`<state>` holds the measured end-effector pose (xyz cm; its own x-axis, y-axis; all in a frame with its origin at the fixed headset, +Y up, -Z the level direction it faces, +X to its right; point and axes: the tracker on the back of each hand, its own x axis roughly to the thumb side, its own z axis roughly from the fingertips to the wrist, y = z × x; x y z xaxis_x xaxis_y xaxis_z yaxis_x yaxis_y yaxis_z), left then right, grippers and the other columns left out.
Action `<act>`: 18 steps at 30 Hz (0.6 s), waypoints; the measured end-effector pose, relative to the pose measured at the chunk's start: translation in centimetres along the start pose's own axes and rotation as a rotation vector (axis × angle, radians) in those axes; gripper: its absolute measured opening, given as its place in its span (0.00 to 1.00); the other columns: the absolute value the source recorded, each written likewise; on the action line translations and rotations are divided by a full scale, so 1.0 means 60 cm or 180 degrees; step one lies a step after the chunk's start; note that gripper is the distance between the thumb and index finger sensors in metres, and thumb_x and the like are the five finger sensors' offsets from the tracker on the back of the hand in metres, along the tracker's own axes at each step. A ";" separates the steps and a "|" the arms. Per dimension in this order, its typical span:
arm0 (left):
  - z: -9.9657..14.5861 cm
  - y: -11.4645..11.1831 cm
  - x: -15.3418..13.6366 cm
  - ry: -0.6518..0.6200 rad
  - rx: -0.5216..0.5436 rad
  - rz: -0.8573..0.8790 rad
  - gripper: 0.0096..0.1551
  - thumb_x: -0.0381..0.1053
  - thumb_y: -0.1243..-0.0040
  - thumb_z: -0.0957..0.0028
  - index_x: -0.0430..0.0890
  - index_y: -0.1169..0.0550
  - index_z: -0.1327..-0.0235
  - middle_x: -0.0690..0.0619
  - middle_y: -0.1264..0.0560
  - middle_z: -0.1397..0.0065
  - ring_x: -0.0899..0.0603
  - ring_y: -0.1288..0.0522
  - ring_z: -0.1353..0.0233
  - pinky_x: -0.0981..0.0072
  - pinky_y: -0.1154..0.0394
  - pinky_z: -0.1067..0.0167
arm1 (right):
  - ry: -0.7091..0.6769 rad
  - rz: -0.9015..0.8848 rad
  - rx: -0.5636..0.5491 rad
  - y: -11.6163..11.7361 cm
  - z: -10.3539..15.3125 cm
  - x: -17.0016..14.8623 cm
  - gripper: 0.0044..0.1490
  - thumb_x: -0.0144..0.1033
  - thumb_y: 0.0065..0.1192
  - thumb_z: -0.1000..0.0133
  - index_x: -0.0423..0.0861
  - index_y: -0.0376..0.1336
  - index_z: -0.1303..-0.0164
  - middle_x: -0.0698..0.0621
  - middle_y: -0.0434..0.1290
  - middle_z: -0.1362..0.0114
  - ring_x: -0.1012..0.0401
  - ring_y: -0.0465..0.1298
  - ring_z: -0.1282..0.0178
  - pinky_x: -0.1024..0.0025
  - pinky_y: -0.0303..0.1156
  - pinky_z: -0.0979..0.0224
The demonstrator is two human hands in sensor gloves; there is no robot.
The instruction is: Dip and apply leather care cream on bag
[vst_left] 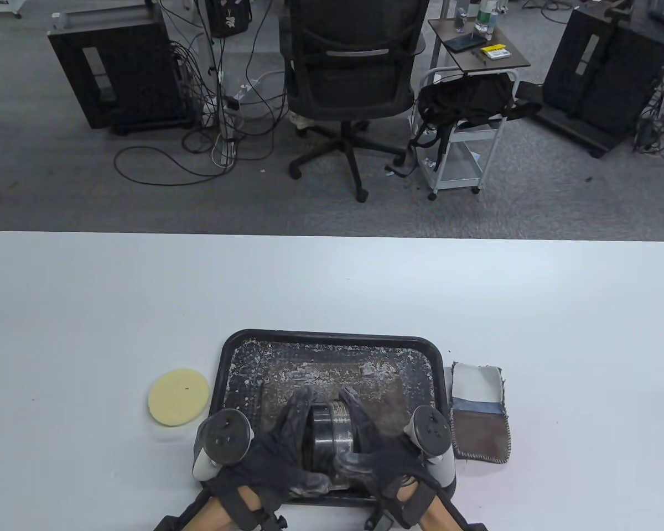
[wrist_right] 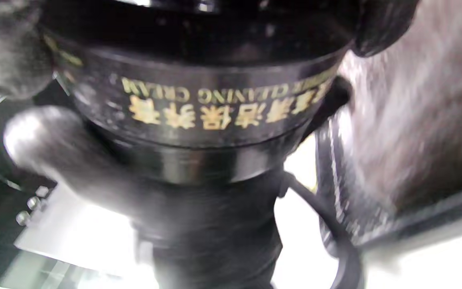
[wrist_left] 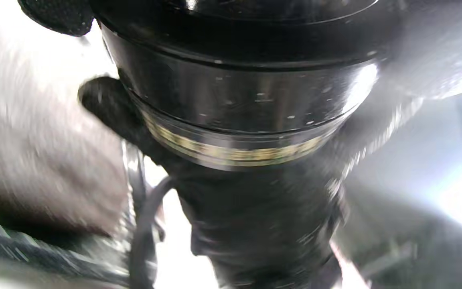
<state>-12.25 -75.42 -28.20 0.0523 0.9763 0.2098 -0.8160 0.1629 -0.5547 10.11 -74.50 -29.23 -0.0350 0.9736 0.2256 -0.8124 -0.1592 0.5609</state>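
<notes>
Plainly, the sponge (vst_left: 178, 397) lay left of the tray (vst_left: 332, 338); over it the left hand (vst_left: 276, 453) and right hand (vst_left: 379, 454) both curled round the cream jar (vst_left: 331, 433). A jerky twist might spill cream onto the worktop (vst_left: 332, 282).

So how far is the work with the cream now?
Early stage. Both hands, left hand and right hand, grip the black cream jar over the tray; it looks closed. The yellow sponge lies untouched on the table. Opening, dipping and applying are left. No bag is clearly visible.
</notes>
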 end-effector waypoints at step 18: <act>0.022 -0.001 -0.052 0.1136 -0.0410 0.2201 0.70 0.88 0.48 0.54 0.49 0.68 0.31 0.32 0.60 0.24 0.21 0.44 0.29 0.36 0.28 0.42 | -0.0432 0.0701 -0.0062 0.002 0.005 0.023 0.75 0.67 0.77 0.60 0.53 0.36 0.15 0.37 0.39 0.14 0.25 0.52 0.20 0.27 0.63 0.29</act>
<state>-13.15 -78.70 -27.75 -0.2431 0.8452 -0.4759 -0.6588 -0.5040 -0.5586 10.14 -73.21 -28.57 -0.1351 0.8848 0.4460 -0.8050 -0.3605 0.4712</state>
